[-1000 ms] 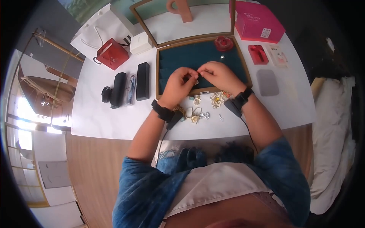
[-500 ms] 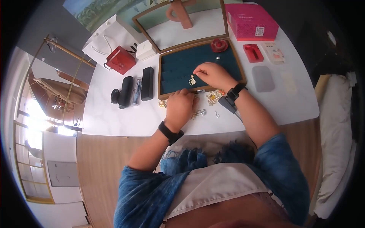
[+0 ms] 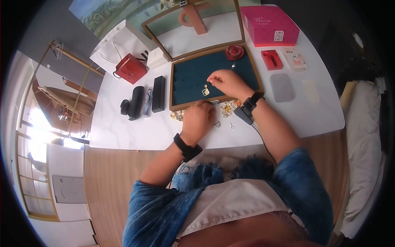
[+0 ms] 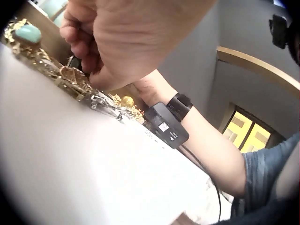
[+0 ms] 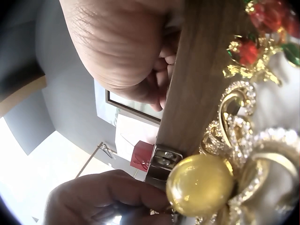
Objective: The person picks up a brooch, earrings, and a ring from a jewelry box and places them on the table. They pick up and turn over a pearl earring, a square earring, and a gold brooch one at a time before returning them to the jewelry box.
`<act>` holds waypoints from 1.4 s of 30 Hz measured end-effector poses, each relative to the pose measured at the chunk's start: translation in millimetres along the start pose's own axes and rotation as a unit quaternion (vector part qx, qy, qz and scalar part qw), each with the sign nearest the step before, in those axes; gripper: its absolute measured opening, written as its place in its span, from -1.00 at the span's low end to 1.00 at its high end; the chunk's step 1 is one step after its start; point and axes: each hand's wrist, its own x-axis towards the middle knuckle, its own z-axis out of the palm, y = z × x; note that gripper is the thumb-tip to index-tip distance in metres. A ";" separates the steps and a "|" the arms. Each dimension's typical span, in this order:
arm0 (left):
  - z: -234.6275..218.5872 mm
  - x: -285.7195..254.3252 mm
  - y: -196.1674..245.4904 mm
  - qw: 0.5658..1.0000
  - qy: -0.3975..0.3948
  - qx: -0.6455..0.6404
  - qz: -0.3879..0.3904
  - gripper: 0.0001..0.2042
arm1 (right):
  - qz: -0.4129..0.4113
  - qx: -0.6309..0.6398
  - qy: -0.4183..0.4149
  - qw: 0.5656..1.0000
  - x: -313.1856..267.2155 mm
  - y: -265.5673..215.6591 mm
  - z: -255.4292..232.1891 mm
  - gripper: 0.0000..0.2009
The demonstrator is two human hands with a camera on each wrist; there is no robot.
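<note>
My right hand is over the open, teal-lined display box, its thumb and finger pinched at the top end of a square gold drop earring. Below the box's front edge, my left hand reaches down among the jewelry with bent fingers. Seen from the left wrist, those fingers curl beside a small dark piece with a pale edge; I cannot tell whether they hold it. A gold flower brooch with a yellow bead lies right of that hand, close to a red-stoned piece.
The box's glass lid stands raised at the back. A red flower ornament and a pearl are inside the box. Left are a long black case, a black cylinder and bags; right, a pink box and a grey pad.
My left hand has drawn back from the box to the jewelry along its front edge. The right hand stays over the box, and the square earring has come into plain view.
</note>
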 end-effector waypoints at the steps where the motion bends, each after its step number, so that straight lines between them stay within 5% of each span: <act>1: -0.7 -0.6 -0.1 1.000 0.006 0.000 0.020 -0.91 | 0.001 0.007 -0.003 1.000 0.1 -0.3 -0.3 -0.85; 3: -4.0 -1.5 -1.8 0.998 0.018 0.002 0.061 -0.92 | 0.003 0.022 -0.008 1.000 -0.1 0.0 -1.6 -0.85; 6: -23.6 -0.9 3.1 0.984 -0.002 -0.174 -0.032 -0.91 | 0.001 0.049 -0.013 0.999 0.8 6.7 -1.3 -0.85; 9: -19.7 8.4 -33.2 0.858 0.011 -0.504 -0.101 -0.88 | 0.003 0.065 -0.022 0.998 2.5 9.9 -1.4 -0.81; 14: -55.2 45.6 -59.3 0.747 0.069 -0.631 -0.196 -0.87 | -0.002 0.047 -0.031 0.998 1.6 6.6 -1.9 -0.84; 17: -49.0 59.7 -106.8 0.755 0.051 -0.613 -0.228 -0.87 | -0.008 0.036 -0.030 0.999 -1.9 3.8 -3.6 -0.85; 20: -38.8 74.8 -128.8 0.928 0.075 -0.302 -0.203 -0.82 | -0.020 0.018 -0.027 0.999 -3.5 -0.9 -6.0 -0.85; 22: -34.9 80.6 -124.4 0.985 0.108 -0.082 -0.111 -0.79 | -0.024 0.018 -0.023 0.999 -3.7 -3.4 -7.1 -0.84; 25: -27.8 88.5 -127.4 0.995 0.082 0.033 -0.053 -0.82 | -0.022 0.034 -0.017 0.999 -3.8 -4.4 -7.0 -0.81; 34: -10.7 103.1 -129.7 0.984 0.088 0.139 -0.066 -0.86 | -0.024 0.036 -0.014 0.999 -4.0 -4.9 -6.8 -0.82; 37: -16.3 99.4 -124.4 0.985 0.085 0.136 -0.064 -0.84 | -0.025 0.030 -0.012 0.999 -4.7 -4.9 -6.7 -0.82; 42: -27.0 91.6 -142.6 0.981 0.116 -0.047 -0.149 -0.80 | -0.032 -0.004 -0.024 0.999 -5.5 -4.3 -8.4 -0.87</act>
